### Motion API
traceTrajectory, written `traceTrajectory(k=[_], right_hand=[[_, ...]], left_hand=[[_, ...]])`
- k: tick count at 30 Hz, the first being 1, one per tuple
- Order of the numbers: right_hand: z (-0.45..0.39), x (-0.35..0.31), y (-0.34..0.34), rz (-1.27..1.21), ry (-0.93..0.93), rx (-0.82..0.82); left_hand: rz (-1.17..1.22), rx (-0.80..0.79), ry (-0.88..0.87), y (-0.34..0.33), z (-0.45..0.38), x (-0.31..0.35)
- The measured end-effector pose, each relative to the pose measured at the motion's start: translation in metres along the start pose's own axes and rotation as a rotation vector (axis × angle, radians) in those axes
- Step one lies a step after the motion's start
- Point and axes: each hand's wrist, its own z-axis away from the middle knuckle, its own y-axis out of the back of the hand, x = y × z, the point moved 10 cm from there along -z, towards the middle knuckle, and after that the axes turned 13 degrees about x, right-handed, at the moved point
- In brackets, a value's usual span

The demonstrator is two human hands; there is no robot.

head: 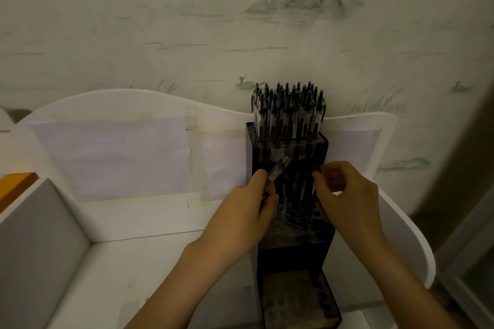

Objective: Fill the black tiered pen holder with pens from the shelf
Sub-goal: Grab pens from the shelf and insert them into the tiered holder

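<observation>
both my hands work at the middle tier of the black tiered pen holder (292, 224) on the white shelf (139, 256).

my left hand (240, 211) grips a clear pen (278, 171), tip slanting up and right over the holes. my right hand (347, 195) has its fingers curled at a pen top standing in that tier; whether it pinches it i cannot tell. the top tier is packed with upright pens (288, 112).

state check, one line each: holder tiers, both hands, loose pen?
Top tier: packed with upright pens.
Middle tier: partly filled, front holes empty.
Bottom tier: empty.
Left hand: grips a pen, tilted over the middle tier.
Right hand: fingers curled at the middle tier's pens; grip unclear.
</observation>
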Motion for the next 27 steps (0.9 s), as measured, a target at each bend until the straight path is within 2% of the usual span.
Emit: traceTrajectory(k=[2,6,8,12,16,18,20,24,27], right_hand=[[0.005,-0.023,0.006,-0.106,0.031,0.018],[0.031,-0.048,-0.026,-0.423,-0.141,-0.268],[0.037,-0.05,-0.036,-0.503,-0.227,-0.319],[0.037,-0.044,-0.038,-0.595,-0.383,-0.268],[0.026,-0.055,-0.03,-0.705,-0.401,-0.179],[0.012,-0.06,-0.017,-0.722,-0.349,-0.087],[0.002,-0.069,-0.007,-0.642,-0.207,-0.036],[0.015,-0.079,-0.019,-0.317,0.088,-0.089],[0.028,-0.071,-0.034,-0.202,0.167,-0.106]], left_hand=[[0.008,0.001,-0.008,0.0,0.0,0.001],[0.035,-0.024,-0.024,-0.005,0.003,0.004],[0.053,-0.043,-0.027,-0.007,0.006,0.006],[0.06,-0.034,-0.041,-0.002,0.009,0.005],[0.031,0.022,-0.023,0.012,0.007,-0.005],[0.017,0.043,0.009,0.02,0.008,-0.015],[-0.017,0.055,0.027,0.026,0.011,-0.024],[-0.067,0.059,0.058,0.031,0.016,-0.037],[-0.076,0.048,0.07,0.032,0.019,-0.04]])
